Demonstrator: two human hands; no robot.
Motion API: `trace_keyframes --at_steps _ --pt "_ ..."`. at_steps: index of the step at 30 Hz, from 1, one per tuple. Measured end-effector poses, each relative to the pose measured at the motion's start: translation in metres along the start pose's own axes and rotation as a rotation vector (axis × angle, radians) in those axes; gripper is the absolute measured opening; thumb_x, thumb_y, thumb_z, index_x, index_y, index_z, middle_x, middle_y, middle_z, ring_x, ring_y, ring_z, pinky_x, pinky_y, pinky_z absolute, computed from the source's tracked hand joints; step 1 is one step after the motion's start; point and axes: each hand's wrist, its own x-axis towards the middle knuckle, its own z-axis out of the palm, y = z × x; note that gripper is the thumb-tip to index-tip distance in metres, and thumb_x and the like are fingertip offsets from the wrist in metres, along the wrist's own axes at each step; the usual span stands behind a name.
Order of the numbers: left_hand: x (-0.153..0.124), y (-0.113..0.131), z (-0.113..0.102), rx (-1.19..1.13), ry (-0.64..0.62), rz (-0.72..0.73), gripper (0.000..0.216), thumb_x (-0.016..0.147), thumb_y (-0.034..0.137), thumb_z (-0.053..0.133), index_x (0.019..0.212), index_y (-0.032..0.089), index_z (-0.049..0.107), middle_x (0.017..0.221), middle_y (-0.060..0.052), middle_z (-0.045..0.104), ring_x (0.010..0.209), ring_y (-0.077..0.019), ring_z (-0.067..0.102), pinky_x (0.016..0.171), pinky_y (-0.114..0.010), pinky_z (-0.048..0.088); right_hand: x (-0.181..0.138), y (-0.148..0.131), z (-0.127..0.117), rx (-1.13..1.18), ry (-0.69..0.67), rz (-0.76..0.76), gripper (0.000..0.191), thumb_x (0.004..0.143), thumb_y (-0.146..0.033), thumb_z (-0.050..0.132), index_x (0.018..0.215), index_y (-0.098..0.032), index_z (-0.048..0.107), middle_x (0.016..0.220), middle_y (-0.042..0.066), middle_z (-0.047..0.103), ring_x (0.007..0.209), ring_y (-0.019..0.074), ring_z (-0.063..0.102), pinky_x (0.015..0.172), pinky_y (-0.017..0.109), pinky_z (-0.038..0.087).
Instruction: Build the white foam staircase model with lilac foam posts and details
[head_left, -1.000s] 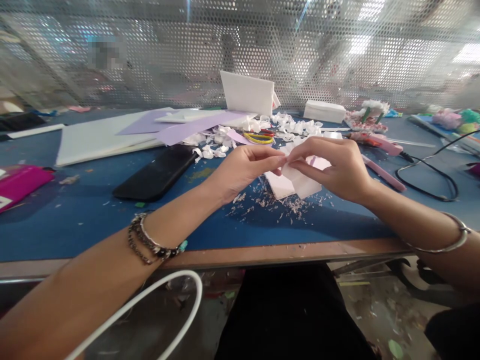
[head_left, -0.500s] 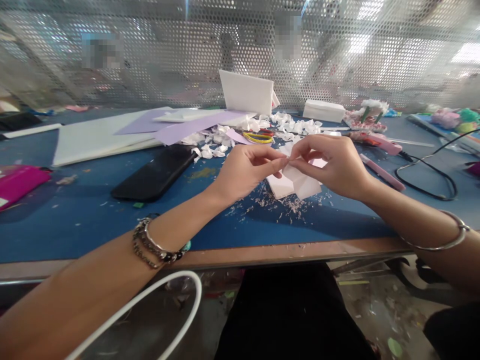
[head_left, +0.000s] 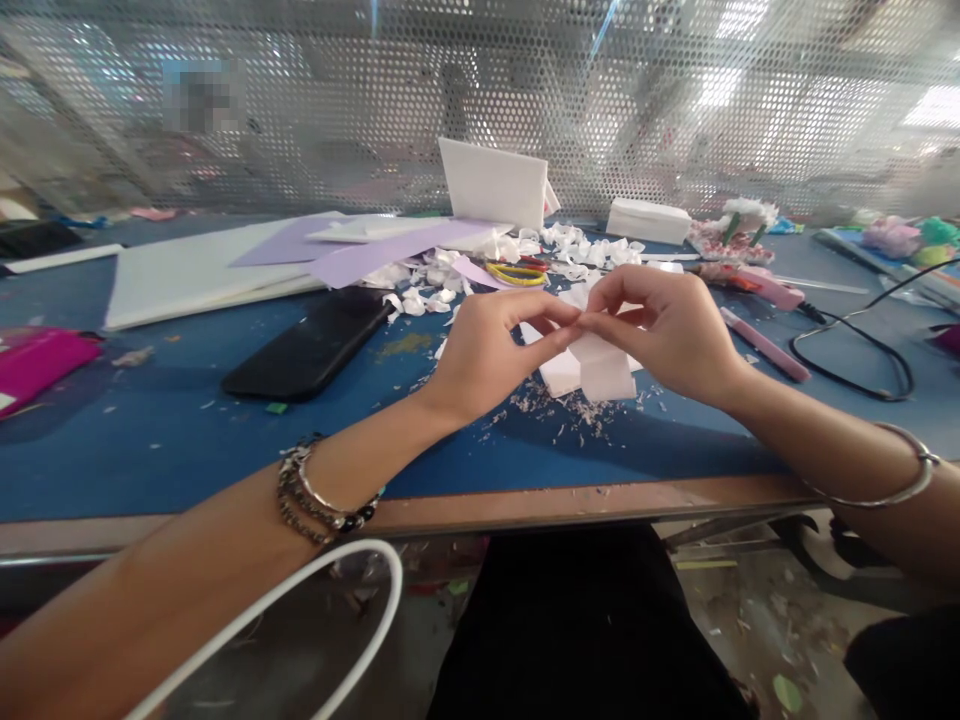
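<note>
My left hand [head_left: 491,350] and my right hand [head_left: 667,330] meet fingertip to fingertip above the blue table [head_left: 150,440]. Both pinch the top of a small white foam piece [head_left: 604,370] that hangs down between them. A stack of similar white foam pieces [head_left: 559,372] lies on the table just under my hands. Fine white shavings [head_left: 570,415] are scattered in front of that stack. Beaded bracelets circle my left wrist and a metal bangle my right.
A black phone [head_left: 311,345] lies left of my hands, a pink case [head_left: 37,365] at far left. White and lilac sheets [head_left: 225,265], curled white scraps [head_left: 427,290], yellow-handled scissors [head_left: 517,273], pink tools [head_left: 761,345], a black cable [head_left: 862,350] and a perforated metal screen [head_left: 300,100] lie beyond.
My hands have drawn slightly nearer to me and turned the white foam piece, which now hangs more squarely below my fingertips. Nothing else on the table has moved.
</note>
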Motion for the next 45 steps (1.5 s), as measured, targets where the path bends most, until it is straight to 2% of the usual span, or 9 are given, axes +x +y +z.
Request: trace_keyframes --at_steps 4,8,15,19,25,30,37,40,45 --pt "0.002 -0.003 0.0 -0.152 -0.012 -0.079 0.01 0.079 0.031 0.065 0.08 0.024 0.072 0.076 0.0 0.072 0.072 -0.0144 0.064 0.069 -0.025 0.05 0.002 0.001 -0.004 0.079 -0.01 0.012 0.018 0.078 -0.032 0.065 0.075 -0.015 0.062 0.072 0.002 0.064 0.066 0.0091 0.058 0.058 0.021 0.051" --pt "0.004 -0.005 0.0 -0.294 -0.011 -0.138 0.01 0.077 0.029 0.067 0.081 0.022 0.072 0.084 -0.001 0.072 0.079 -0.0147 0.065 0.075 -0.026 0.05 0.006 0.002 -0.01 0.145 -0.048 -0.007 0.012 0.078 -0.029 0.066 0.076 -0.017 0.064 0.074 0.002 0.065 0.068 0.0093 0.059 0.06 0.022 0.052" --pt "0.004 -0.006 0.0 -0.35 -0.016 -0.172 0.021 0.075 0.039 0.069 0.083 0.02 0.07 0.085 -0.001 0.071 0.081 -0.0142 0.064 0.076 -0.025 0.051 0.006 0.002 -0.01 0.194 -0.062 0.004 0.015 0.08 -0.031 0.063 0.08 -0.015 0.064 0.077 0.002 0.066 0.068 0.0099 0.06 0.059 0.023 0.051" --pt "0.004 -0.008 0.001 -0.437 -0.019 -0.184 0.023 0.074 0.037 0.07 0.09 0.021 0.067 0.086 -0.001 0.069 0.078 -0.0124 0.063 0.075 -0.025 0.051 0.004 0.002 -0.005 0.25 -0.051 0.008 0.014 0.081 -0.028 0.061 0.082 -0.014 0.064 0.077 0.002 0.065 0.068 0.0094 0.059 0.06 0.023 0.05" --pt "0.004 -0.009 0.005 -0.357 0.063 -0.122 0.019 0.073 0.04 0.07 0.078 0.021 0.068 0.089 -0.002 0.068 0.093 -0.016 0.06 0.078 -0.026 0.049 0.001 0.004 0.002 0.236 -0.006 0.002 0.016 0.082 -0.029 0.06 0.085 -0.014 0.063 0.079 0.002 0.063 0.072 0.0093 0.059 0.061 0.022 0.05" --pt "-0.001 -0.002 0.006 -0.353 0.053 -0.16 0.014 0.077 0.034 0.067 0.082 0.022 0.072 0.085 -0.001 0.071 0.083 -0.0154 0.063 0.079 -0.029 0.05 0.0 0.006 0.002 0.153 0.019 -0.045 0.018 0.084 -0.033 0.058 0.086 -0.016 0.062 0.08 0.002 0.062 0.076 0.011 0.06 0.064 0.024 0.051" --pt "-0.003 0.004 0.004 -0.267 0.065 -0.149 0.015 0.079 0.033 0.064 0.085 0.024 0.074 0.092 -0.002 0.072 0.089 -0.0184 0.064 0.083 -0.031 0.049 -0.002 0.004 0.003 0.083 0.071 -0.061 0.016 0.084 -0.034 0.058 0.091 -0.019 0.058 0.079 0.001 0.06 0.073 0.0112 0.059 0.062 0.024 0.052" --pt "-0.002 0.002 0.006 -0.29 0.069 -0.172 0.017 0.077 0.035 0.067 0.086 0.022 0.073 0.091 -0.003 0.072 0.087 -0.0182 0.064 0.081 -0.03 0.05 -0.003 0.003 0.004 0.119 0.084 -0.068 0.013 0.085 -0.03 0.058 0.092 -0.02 0.056 0.076 -0.001 0.057 0.071 0.0089 0.057 0.062 0.021 0.052" --pt "0.002 -0.003 0.007 -0.383 0.042 -0.185 0.019 0.075 0.037 0.069 0.083 0.02 0.072 0.084 -0.002 0.071 0.08 -0.0148 0.064 0.074 -0.026 0.05 -0.003 0.005 0.003 0.144 0.054 -0.167 0.008 0.086 -0.025 0.056 0.089 -0.018 0.058 0.075 -0.002 0.057 0.069 0.0066 0.055 0.065 0.02 0.051"
